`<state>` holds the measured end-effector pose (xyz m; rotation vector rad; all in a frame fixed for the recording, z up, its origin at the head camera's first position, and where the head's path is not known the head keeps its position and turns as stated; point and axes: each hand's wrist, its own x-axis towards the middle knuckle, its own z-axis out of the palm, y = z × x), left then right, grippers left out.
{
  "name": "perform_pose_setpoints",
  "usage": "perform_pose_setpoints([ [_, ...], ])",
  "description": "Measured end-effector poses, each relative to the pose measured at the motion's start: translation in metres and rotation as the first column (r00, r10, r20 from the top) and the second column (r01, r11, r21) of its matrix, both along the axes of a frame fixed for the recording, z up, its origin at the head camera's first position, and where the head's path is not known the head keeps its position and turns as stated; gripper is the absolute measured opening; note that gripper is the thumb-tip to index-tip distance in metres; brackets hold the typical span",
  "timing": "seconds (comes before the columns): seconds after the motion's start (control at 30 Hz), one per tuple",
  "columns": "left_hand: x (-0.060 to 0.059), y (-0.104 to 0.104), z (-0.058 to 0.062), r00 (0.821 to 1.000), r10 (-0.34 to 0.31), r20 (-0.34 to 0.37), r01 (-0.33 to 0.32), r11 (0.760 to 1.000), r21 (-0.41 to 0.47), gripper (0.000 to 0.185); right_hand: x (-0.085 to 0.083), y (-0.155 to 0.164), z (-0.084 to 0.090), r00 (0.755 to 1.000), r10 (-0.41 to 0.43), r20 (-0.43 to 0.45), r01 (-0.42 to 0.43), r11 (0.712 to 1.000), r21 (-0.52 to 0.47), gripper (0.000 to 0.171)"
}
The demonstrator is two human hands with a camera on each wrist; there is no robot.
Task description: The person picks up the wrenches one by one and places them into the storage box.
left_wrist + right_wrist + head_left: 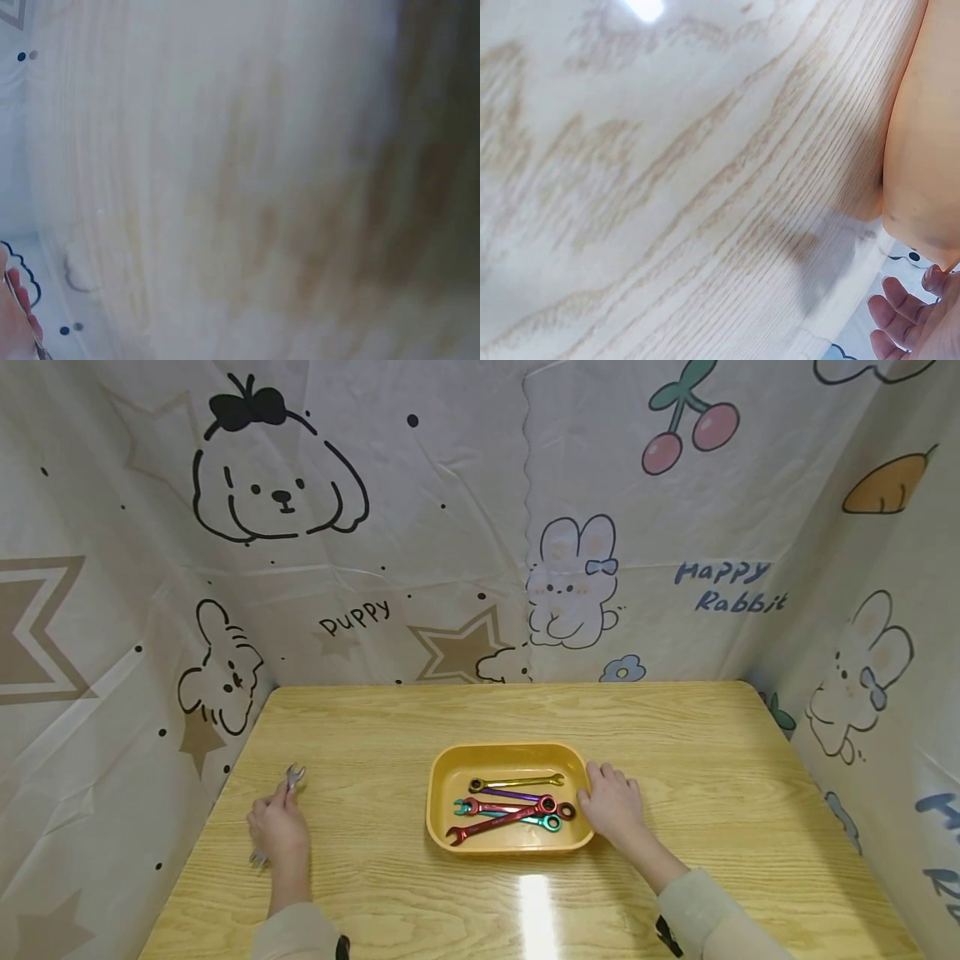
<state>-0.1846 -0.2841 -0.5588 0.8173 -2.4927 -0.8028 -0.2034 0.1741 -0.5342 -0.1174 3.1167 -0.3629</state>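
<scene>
Lengthwise, silver wrench (288,785) jaw-end away.

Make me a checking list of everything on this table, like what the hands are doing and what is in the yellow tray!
Surface: wooden table, glossy, with a light glare near the front edge.
Job's things: silver wrench on the table's left side; yellow tray holding a gold wrench, purple wrench, teal wrench and red wrench, overlapping.
Clutter: nothing seen.
Hands: left hand holds the silver wrench; right hand rests at the tray's right rim, fingers relaxed.
Cables: nothing seen.
Surroundings: cartoon curtain with puppies, rabbits and cherries on three sides.
</scene>
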Motion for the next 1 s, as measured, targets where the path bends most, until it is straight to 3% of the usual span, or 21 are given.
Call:
perform_pose_setpoints([
  [0.6,-0.012,0.028,0.012,0.986,-0.104,-0.134,0.096,0.993,-0.065,0.027,0.001,0.0,0.0,1.0,0.015,-0.024,-0.014,1.0,0.025,0.037],
  [1.0,-0.023,0.054,0.016,0.944,-0.207,-0.257,0.17,0.972,-0.161,0.023,0.001,0.001,-0.002,1.0,0.008,-0.029,-0.007,1.0,0.02,0.038],
])
